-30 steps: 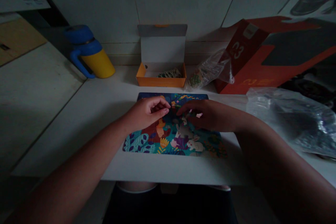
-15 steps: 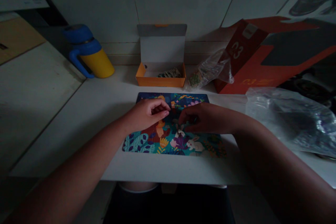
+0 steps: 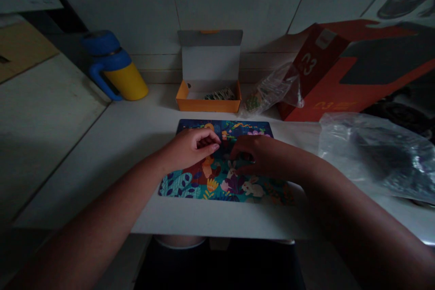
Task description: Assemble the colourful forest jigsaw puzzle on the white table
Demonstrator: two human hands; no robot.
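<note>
A colourful picture puzzle with rabbits, a fox-like orange animal and plants lies flat on the white table. My left hand rests over its left middle, fingers loosely curled and thumb a little apart, with nothing visible in it. Over the right middle of the picture is my right hand, its thumb and index finger apart and their tips by the upright-eared rabbit. No piece shows between those fingers. The right palm shades and hides part of the puzzle.
Behind the puzzle stands an open orange box with pieces inside. Beside it lies a clear bag with contents. A large red-orange box and a plastic bag are at right; a blue-yellow bottle stands at left.
My right hand has shifted slightly down, and its thumb and index finger sit a little differently by the rabbit, showing more of it. My left hand stays in place.
</note>
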